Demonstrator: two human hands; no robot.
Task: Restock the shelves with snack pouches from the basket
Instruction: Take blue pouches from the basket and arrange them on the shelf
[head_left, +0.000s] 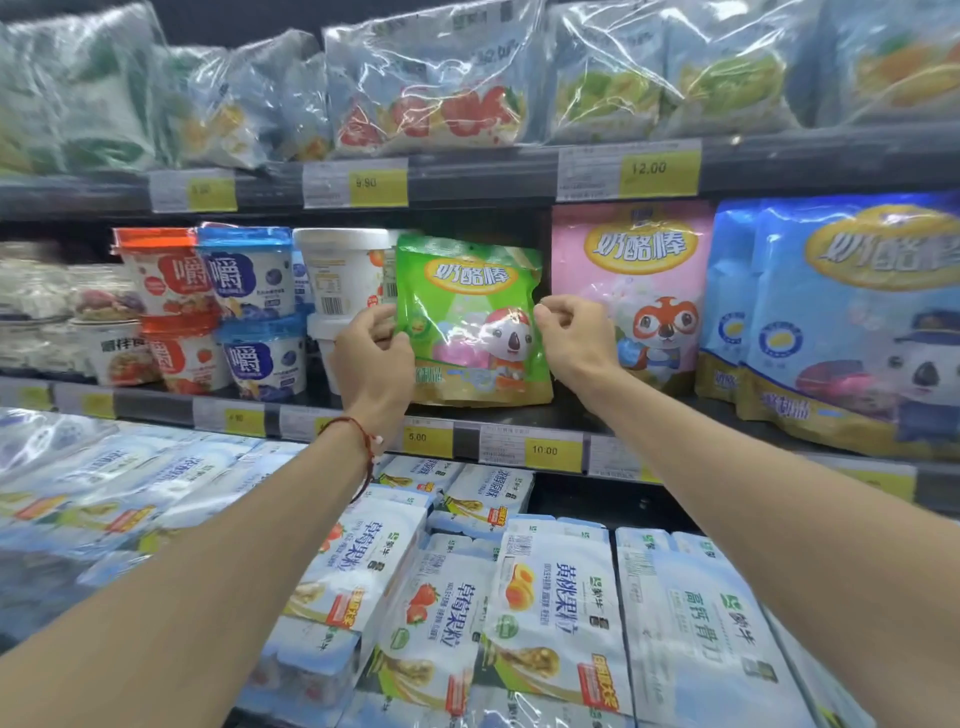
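A green snack pouch (470, 319) with a koala print stands upright on the middle shelf (519, 415), between white cups and a pink pouch. My left hand (371, 353) grips its left edge, fingers curled round it. My right hand (574, 338) pinches its right edge at mid height. A red string bracelet sits on my left wrist. The basket is out of view.
A pink pouch (631, 291) and blue pouches (841, 322) stand to the right on the same shelf. Yogurt cups (249, 312) are stacked to the left. Clear bagged packs (431, 83) fill the top shelf. Yogurt multipacks (545, 597) lie on the lower shelf.
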